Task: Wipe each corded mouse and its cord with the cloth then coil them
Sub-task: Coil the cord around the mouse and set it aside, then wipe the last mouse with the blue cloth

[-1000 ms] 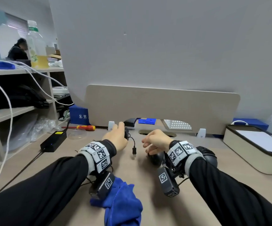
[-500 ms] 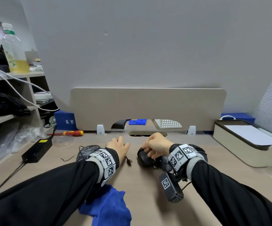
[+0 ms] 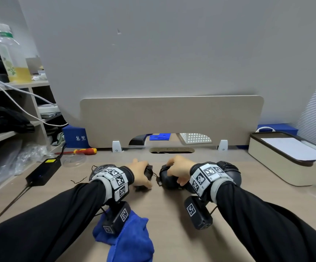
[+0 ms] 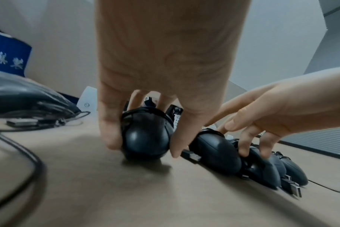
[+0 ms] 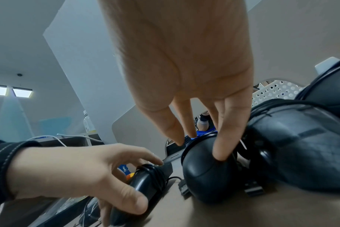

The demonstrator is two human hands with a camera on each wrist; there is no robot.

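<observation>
Black coiled mouse (image 4: 145,141) gripped by left hand (image 3: 140,173); right hand (image 3: 178,167) touches half-hidden mice (image 4: 215,152), fingers straight.

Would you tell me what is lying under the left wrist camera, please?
A crumpled blue cloth lies on the desk under the left wrist camera. The camera and sleeve cover the cloth's far edge, so anything beneath there is hidden.

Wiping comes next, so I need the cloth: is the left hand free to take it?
Probably not at once: the left hand grips a coiled mouse. The cloth lies uncovered under that forearm.
</observation>
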